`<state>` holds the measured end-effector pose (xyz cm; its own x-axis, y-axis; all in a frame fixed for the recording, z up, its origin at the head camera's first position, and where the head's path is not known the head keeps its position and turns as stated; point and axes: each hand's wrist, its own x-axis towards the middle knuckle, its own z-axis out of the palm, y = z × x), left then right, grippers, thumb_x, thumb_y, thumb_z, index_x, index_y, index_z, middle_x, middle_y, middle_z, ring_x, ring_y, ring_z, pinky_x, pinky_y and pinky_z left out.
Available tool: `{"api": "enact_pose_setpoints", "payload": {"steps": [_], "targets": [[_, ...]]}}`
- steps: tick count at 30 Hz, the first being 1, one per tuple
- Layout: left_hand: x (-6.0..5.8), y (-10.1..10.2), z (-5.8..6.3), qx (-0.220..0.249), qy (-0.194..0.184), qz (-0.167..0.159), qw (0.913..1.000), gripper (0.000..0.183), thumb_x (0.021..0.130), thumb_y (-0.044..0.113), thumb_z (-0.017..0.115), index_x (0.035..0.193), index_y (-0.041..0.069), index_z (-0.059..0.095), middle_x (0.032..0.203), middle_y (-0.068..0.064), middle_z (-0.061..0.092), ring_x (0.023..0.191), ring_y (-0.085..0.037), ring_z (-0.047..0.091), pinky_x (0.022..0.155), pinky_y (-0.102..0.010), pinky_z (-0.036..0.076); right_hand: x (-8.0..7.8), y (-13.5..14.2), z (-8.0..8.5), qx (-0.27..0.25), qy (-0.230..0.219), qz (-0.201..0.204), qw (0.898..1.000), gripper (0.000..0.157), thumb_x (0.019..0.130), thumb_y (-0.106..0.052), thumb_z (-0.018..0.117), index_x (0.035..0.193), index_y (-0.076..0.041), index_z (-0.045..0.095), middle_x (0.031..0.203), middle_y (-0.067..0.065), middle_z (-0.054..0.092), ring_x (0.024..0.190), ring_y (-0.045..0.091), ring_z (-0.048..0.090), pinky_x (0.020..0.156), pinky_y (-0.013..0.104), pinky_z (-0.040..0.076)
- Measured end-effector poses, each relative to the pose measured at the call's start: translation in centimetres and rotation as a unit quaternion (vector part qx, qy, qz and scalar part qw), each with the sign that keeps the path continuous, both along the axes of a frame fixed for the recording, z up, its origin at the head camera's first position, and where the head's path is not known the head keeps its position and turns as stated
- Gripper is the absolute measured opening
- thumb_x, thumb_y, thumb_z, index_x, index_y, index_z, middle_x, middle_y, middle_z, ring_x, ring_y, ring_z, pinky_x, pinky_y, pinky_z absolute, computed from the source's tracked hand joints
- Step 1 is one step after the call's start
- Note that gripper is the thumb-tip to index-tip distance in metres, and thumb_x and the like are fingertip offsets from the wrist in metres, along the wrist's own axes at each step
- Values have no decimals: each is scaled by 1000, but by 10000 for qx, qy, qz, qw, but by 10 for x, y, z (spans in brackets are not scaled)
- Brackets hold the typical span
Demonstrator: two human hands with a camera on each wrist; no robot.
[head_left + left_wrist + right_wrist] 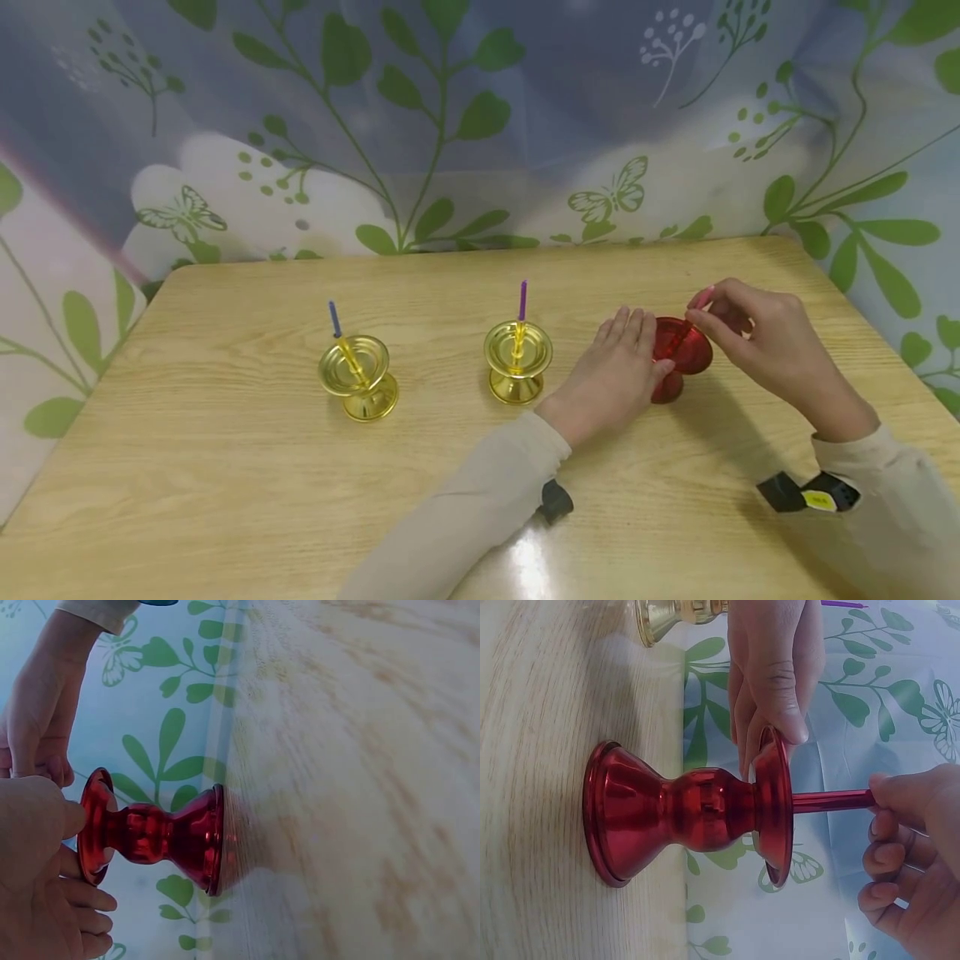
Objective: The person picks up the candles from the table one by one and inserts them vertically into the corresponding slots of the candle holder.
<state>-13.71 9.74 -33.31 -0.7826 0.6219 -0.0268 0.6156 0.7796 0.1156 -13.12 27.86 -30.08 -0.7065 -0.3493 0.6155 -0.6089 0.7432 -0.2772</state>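
A red metallic candle holder (pixel 693 357) stands upright on the table, its base flat on the wood in both wrist views. My left hand (pixel 611 375) grips the rim of its dish, thumb on one side and fingers on the other. Between thumb and index finger, my right hand (pixel 780 342) pinches a pink candle (pixel 706 297) at the top of the holder's red tube (pixel 829 801). In the right wrist view the fingertips cover that joint, so how far the candle sits in is hidden. The right hand's other fingers are loosely curled.
Left of the hands stands a gold candle holder (pixel 516 387) bearing a purple candle (pixel 523 300). Farther left, another gold holder (pixel 371 402) carries a blue candle (pixel 334 319). A leaf-patterned cloth (pixel 465 192) hangs behind the wooden table (pixel 247 492).
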Motion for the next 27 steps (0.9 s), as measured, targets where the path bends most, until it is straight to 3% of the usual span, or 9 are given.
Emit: {"api": "enact_pose_setpoints", "payload": {"steps": [27], "targets": [[3,-1,1,-8,314,-175,9994,60,106,41,20,152,2,26,158,-12,23,146,-23,17,118,-30,16,-1,3,-1,75,38,26,10000,18,76,3,77,87,-6,66,62,-9,48,56,0,38,51,14,30]]}}
